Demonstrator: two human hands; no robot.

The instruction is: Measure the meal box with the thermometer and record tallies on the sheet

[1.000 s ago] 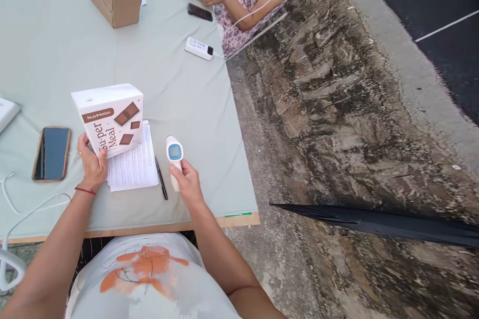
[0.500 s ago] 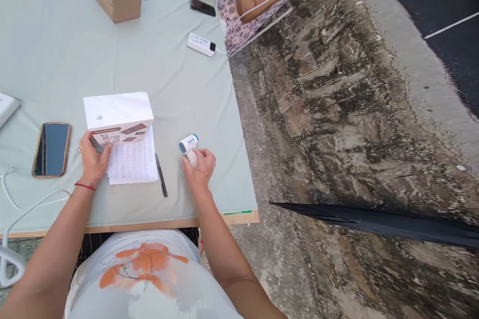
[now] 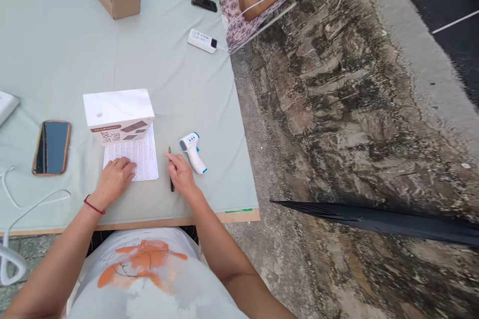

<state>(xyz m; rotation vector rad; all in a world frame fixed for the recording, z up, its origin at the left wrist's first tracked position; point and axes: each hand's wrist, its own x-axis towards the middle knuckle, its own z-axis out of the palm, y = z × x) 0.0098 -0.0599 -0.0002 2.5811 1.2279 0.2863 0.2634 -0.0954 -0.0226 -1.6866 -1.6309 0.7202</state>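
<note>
see left hand (image 3: 115, 178) resting palm down on near part of papers (image 3: 145, 162), fingers loosely bent, unclenched, covering some lines. note right hand (image 3: 181, 173) just right of papers, half curled over pen (image 3: 172, 186), index extended; can't make out whether gripping, pen's middle hidden. find thermometer gun (image 3: 193, 153) farther right of papers, white box (image 3: 119, 107) over their far end, lettering foreshortened.

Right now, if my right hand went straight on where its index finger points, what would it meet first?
Apart from the slim black pen at the right hand, the white, text-covered paper sheets would probably come first, at their right edge; exact depth is unclear.
</note>
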